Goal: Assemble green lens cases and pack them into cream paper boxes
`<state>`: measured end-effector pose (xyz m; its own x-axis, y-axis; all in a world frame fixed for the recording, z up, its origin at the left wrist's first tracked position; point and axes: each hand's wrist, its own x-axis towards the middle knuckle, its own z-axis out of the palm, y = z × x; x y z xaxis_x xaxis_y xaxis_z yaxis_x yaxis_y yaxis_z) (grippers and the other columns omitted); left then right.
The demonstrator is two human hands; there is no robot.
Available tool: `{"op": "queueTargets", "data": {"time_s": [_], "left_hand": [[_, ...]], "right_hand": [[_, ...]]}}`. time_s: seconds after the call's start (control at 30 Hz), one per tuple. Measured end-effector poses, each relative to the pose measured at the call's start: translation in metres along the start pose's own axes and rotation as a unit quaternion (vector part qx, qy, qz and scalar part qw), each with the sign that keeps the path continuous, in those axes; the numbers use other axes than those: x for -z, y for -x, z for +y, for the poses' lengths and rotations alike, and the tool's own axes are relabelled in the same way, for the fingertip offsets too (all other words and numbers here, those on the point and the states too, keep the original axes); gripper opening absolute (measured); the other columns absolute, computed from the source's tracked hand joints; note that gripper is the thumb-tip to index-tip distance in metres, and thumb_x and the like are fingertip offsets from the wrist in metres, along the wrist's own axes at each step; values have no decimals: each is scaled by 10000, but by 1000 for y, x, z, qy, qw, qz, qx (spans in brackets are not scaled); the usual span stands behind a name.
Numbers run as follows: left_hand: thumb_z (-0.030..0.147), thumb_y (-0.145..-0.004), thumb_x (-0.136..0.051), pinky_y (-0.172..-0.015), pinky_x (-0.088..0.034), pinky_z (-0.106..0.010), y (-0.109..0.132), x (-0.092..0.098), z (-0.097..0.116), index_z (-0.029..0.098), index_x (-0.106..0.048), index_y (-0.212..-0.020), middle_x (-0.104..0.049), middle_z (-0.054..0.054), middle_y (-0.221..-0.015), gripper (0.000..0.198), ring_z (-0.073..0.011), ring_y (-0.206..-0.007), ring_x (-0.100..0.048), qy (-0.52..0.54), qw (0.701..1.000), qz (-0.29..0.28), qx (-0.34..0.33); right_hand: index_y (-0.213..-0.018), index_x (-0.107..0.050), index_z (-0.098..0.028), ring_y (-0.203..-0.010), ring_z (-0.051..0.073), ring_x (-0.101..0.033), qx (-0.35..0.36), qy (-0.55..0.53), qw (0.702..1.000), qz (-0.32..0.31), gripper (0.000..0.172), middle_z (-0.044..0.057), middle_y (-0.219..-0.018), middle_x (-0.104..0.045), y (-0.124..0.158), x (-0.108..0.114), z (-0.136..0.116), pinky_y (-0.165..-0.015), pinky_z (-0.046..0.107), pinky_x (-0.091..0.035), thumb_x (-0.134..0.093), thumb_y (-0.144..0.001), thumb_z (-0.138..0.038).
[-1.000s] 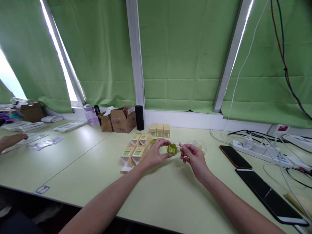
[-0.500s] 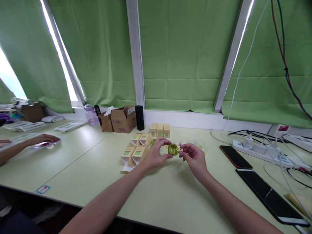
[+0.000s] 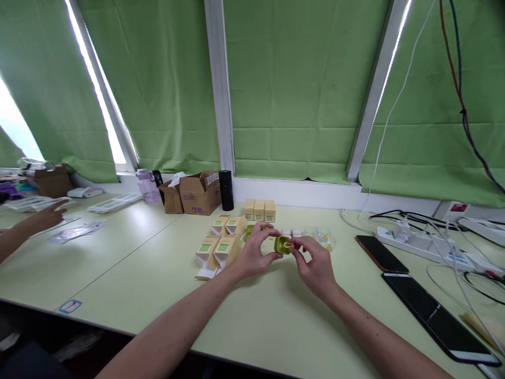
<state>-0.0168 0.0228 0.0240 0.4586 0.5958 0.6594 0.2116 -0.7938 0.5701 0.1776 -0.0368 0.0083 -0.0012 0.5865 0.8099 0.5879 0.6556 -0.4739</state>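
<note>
The left hand (image 3: 255,251) pinches a small green cup (image 3: 281,245) between thumb and fingers, just above the table (image 3: 272,316). The right hand (image 3: 315,261) closes thumb and fingertips on a small pale piece (image 3: 288,245) at the cup's near opening; its far end, and whether it touches the cup's inner wall, cannot be made out. Behind the left hand a second green item (image 3: 248,231) shows only in part. Small pinkish-white pieces (image 3: 291,232) lie just beyond the cup, partly covered by the right hand, with clear round containers (image 3: 325,239) holding yellow bits beside them. Left of the hands stand four open-flapped cartons (image 3: 221,247), the nearest ones close against the left wrist; three closed boxes (image 3: 259,210) stand behind. A co-worker's hand (image 3: 47,216) reaches in at far left, the arm cut off by the edge. Two phones (image 3: 381,253) and a power strip (image 3: 418,245) lie at right, clear of both hands.
</note>
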Motion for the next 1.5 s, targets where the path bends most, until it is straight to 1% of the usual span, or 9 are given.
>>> {"op": "queueTargets", "data": {"time_s": [0.07, 0.13, 0.3, 0.47, 0.73, 0.93, 1.2, 1.5], "left_hand": [[195, -746, -843, -1110, -454, -492, 0, 0, 1, 227, -656, -1144, -553, -111, -1254, 441, -294, -1300, -513, -6, 1000, -1, -8], [194, -742, -845, -1096, -466, -487, 0, -1, 3, 228, -661, -1142, -564, -112, -1238, 442, -298, -1295, -517, -10, 1000, 0, -18], [179, -736, -840, -1067, -486, -482, 0, -2, 5, 218, -671, -1129, -575, -122, -1222, 429, -306, -1278, -526, -15, 999, 3, -37], [203, -744, -835, -1071, -484, -496, 1, -3, 5, 221, -668, -1137, -579, -123, -1218, 427, -312, -1277, -522, -23, 999, 1, -46], [193, -743, -835, -1066, -488, -485, 1, -3, 3, 212, -668, -1141, -590, -124, -1202, 432, -307, -1275, -517, -27, 998, -5, -56], [205, -744, -830, -1062, -486, -500, 1, -3, 4, 224, -674, -1154, -598, -120, -1194, 439, -315, -1271, -526, -30, 998, -6, -53], [196, -749, -833, -1047, -503, -478, 1, -4, 1, 226, -680, -1159, -589, -115, -1200, 439, -303, -1258, -536, -26, 998, -6, -59], [190, -746, -838, -1045, -506, -477, 1, -4, 4, 221, -680, -1175, -584, -121, -1203, 459, -302, -1248, -542, -25, 998, -5, -62]], "right_hand": [[-1040, -692, -240, -877, 235, -636, 57, 59, 997, 3, 158, 69, -951, -720, 0, 1, 1, -744, 370, -501, -574, -955, -177], [-1033, -687, -226, -884, 240, -612, 98, 114, 989, 8, 156, 80, -949, -690, -1, 1, 3, -733, 370, -488, -582, -942, -155], [-1033, -675, -206, -867, 240, -564, 136, 182, 974, 17, 150, 87, -929, -633, -2, 2, 3, -689, 359, -450, -590, -929, -140], [-996, -674, -208, -829, 231, -540, 153, 209, 966, 10, 138, 77, -883, -619, -3, 2, 1, -671, 354, -412, -583, -927, -131], [-952, -666, -197, -787, 223, -497, 166, 236, 958, 5, 138, 69, -831, -610, -3, 1, -1, -664, 353, -373, -564, -929, -107], [-958, -677, -201, -769, 220, -496, 169, 242, 955, 0, 151, 62, -809, -603, -4, 0, -1, -659, 354, -371, -559, -931, -111], [-949, -673, -198, -751, 214, -479, 180, 238, 954, 4, 168, 61, -795, -605, -3, -2, 1, -655, 351, -366, -540, -947, -95], [-954, -667, -191, -751, 210, -475, 175, 232, 957, -3, 172, 62, -794, -611, -1, -5, 5, -651, 346, -380, -537, -944, -79]]}}
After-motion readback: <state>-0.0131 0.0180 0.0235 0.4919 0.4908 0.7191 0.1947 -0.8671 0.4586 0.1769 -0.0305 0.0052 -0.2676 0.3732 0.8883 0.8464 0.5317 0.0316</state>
